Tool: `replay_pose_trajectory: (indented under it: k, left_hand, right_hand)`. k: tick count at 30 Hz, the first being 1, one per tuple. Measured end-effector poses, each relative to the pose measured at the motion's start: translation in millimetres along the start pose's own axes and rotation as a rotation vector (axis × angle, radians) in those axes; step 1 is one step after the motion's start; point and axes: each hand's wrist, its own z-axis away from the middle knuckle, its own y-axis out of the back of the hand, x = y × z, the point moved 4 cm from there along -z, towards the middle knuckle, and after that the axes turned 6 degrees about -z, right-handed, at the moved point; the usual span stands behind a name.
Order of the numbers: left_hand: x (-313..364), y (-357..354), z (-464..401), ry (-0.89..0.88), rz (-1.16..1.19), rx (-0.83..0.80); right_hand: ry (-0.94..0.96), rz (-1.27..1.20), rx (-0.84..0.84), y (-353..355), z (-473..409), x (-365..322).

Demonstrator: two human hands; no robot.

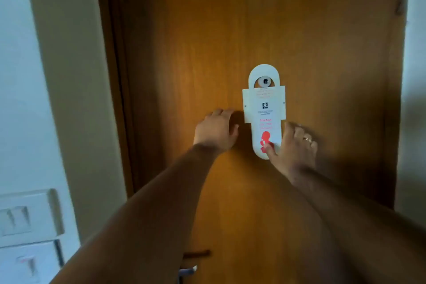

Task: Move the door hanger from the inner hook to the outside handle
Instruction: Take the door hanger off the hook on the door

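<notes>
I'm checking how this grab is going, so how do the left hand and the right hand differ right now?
The right hand pinches the door hanger at its lower end, thumb on the printed face; the left hand holds nothing and lies against the door beside the hanger. The right hand wears a ring; the left shows none. Both reach up with bare forearms.

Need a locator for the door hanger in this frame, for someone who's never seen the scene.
Start at the brown wooden door that fills the middle of the view. Near its centre, a white door hanger hangs from a small round hook, between the left hand flat on the wood and the right hand touching its lower end. It is the only white card there, with red lettering and a red silhouette.
</notes>
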Motion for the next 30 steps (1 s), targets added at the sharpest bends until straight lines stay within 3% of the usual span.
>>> replay_pose_trajectory:
  k: [6,10,20,26,30]
  left_hand:
    - [20,-10,-83,0.28,0.472,-0.05]
    - [14,-15,-127,0.405,0.644,-0.039]
    - [15,-6,-142,0.438,0.639,-0.114]
    - [4,20,-139,0.345,0.788,-0.035]
    - [-2,29,-138,0.295,0.818,-0.031]
  right_hand:
    - [-0.32,-0.34,-0.196,-27,-15,13]
    - [-0.451,-0.525,-0.106,-43,-22,6]
    - [-0.46,-0.632,-0.173,-51,-38,16]
    - [-0.363,-1.007,-0.219,-23,-64,34]
    - [-0.271,-1.101,-0.314,-9,-66,27]
